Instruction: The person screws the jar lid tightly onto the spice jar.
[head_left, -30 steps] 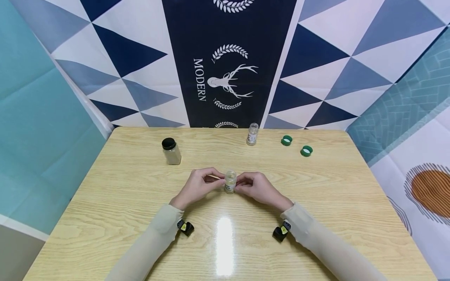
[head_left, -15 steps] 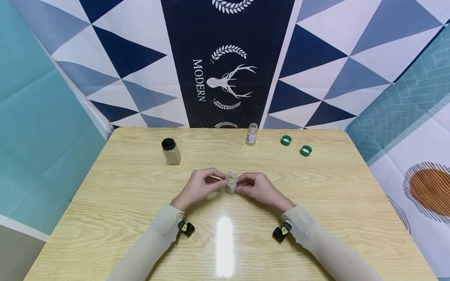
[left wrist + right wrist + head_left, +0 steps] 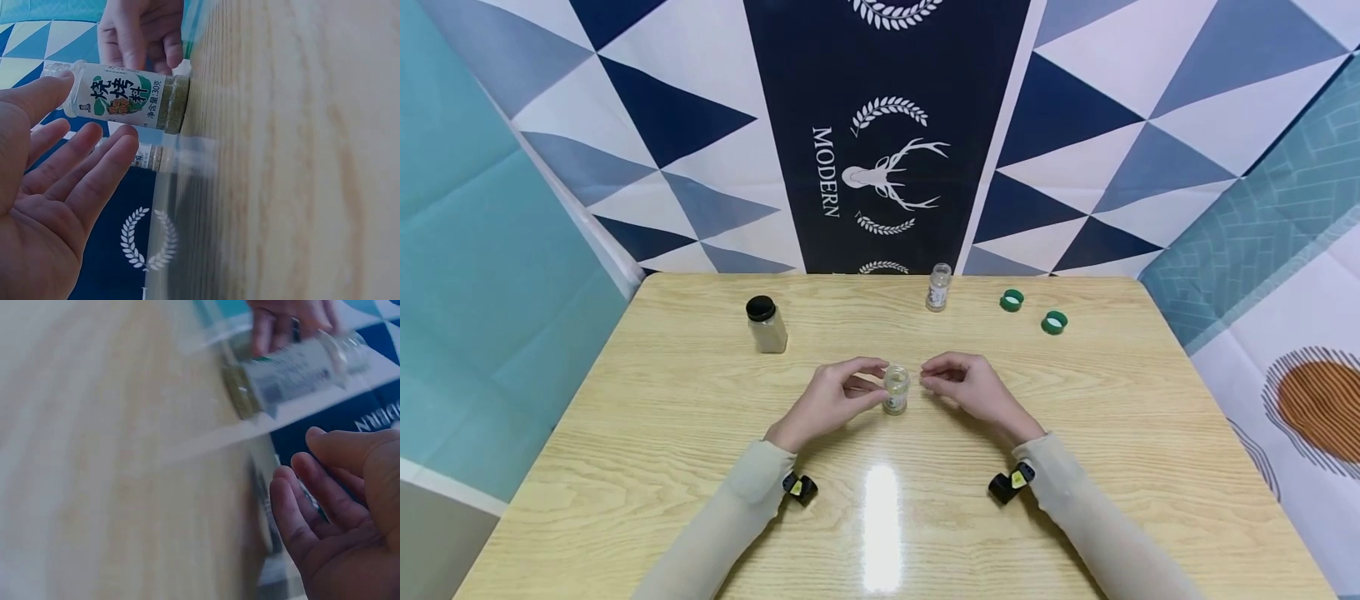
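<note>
Has the uncapped jar (image 3: 896, 393) upright below the head frame's centre, likely against spilling; places relaxed left hand (image 3: 829, 396) at its left, with contact unclear, perhaps for steadying; grasps nothing with loosened right hand (image 3: 976, 388), just rightward.

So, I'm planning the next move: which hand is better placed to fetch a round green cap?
Probably the right hand: it holds nothing and is nearer the round green caps. The left hand is across the clear cylindrical glass jar from them.
</note>
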Motion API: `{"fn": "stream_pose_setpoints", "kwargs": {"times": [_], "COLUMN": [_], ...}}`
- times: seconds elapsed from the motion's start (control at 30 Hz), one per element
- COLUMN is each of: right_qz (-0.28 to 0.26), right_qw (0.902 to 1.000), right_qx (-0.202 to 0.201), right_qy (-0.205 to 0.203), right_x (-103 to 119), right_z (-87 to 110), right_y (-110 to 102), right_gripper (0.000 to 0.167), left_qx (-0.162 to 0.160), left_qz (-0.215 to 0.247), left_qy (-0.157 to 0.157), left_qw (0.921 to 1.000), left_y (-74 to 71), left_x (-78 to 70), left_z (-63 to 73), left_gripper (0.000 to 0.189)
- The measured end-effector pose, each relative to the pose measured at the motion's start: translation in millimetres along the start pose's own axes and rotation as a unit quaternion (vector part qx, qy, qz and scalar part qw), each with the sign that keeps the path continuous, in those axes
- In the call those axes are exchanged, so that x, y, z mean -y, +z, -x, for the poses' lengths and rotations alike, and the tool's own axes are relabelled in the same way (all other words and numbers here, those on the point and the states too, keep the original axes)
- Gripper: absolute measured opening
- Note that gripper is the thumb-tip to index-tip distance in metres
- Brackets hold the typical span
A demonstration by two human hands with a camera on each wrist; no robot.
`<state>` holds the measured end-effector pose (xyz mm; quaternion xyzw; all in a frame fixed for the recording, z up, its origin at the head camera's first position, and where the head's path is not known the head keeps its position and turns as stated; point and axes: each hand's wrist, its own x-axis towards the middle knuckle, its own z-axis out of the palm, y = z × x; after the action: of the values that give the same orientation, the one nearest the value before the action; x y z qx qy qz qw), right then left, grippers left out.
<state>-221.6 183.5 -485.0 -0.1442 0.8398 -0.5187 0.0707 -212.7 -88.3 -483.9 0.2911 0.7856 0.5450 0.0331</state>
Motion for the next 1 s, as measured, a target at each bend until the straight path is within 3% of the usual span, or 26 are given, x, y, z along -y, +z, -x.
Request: {"fn": "stream_pose_setpoints", "kwargs": {"times": [0.1, 0.3, 0.47, 0.73, 1.0], "right_qz": [-0.027, -0.013, -0.037, -0.071, -0.092], "right_qw": [0.9993, 0.9975, 0.9906, 0.9683, 0.9383], "right_qx": [-0.024, -0.068, -0.132, -0.231, -0.329], "right_qy": [0.010, 0.012, -0.001, -0.065, -0.054], "right_x": [0, 4, 1, -1, -8], "right_z": [-2.2, -1.6, -0.5, 2.6, 9.8], "right_y": [-10, -29, -47, -73, -100], "right_gripper": [0.028, 0.035, 0.037, 0.029, 0.031], "left_qx": [0.003, 0.007, 0.004, -0.002, 0.010], "left_qz": [0.006, 0.012, 0.009, 0.002, 0.004], "left_qy": [0.004, -0.001, 0.001, -0.007, -0.017], "left_qw": [1.0000, 0.9999, 1.0000, 1.0000, 0.9998], "left_y": [1.0, 1.8, 1.5, 2.3, 2.9], "left_x": [-0.2, -0.2, -0.7, -0.9, -0.9], "left_z": [-0.5, -0.5, -0.2, 0.3, -0.3], "left_gripper": [0.043, 0.043, 0.040, 0.035, 0.038]}}
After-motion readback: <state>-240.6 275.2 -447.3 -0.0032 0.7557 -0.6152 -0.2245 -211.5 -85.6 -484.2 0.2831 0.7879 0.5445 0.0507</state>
